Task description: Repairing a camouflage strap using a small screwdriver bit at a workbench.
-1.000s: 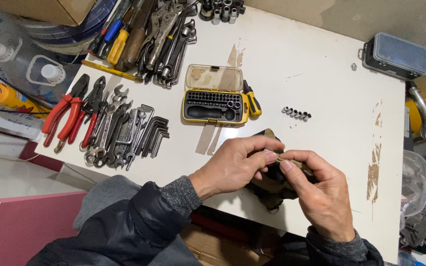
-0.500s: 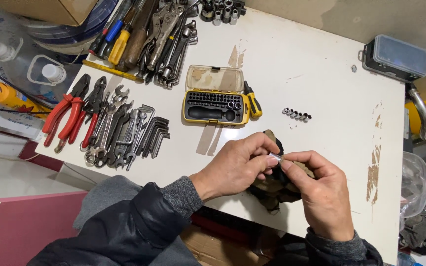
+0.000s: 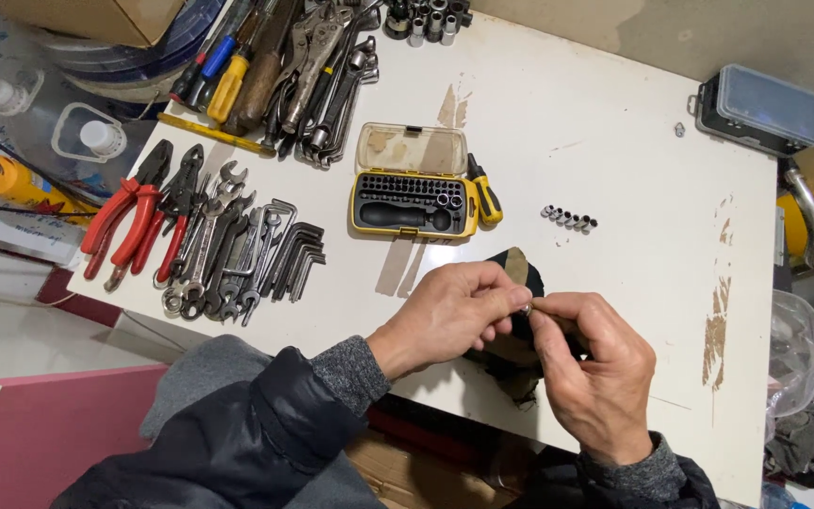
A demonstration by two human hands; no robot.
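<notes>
My left hand (image 3: pixel 449 311) and my right hand (image 3: pixel 595 363) meet fingertip to fingertip above the near edge of a white table (image 3: pixel 614 151). Between the fingertips is a small metal piece (image 3: pixel 526 307), pinched from both sides. Under the hands lies a dark cloth pouch (image 3: pixel 518 273) with a tan patch, mostly hidden by the fingers. An open yellow bit-set case (image 3: pixel 414 203) with black inserts lies just beyond the hands, and a short row of small metal sockets (image 3: pixel 569 219) rests to its right.
Red-handled pliers (image 3: pixel 129 221), wrenches (image 3: pixel 219 245) and hex keys (image 3: pixel 294 254) lie at the table's left. More screwdrivers and pliers (image 3: pixel 275 66) are piled at the back left. A grey lidded box (image 3: pixel 760 108) sits at the far right corner.
My fingertips have shifted slightly on the small piece, and both hands stay over the dark pouch. Nothing else on the table has moved.
</notes>
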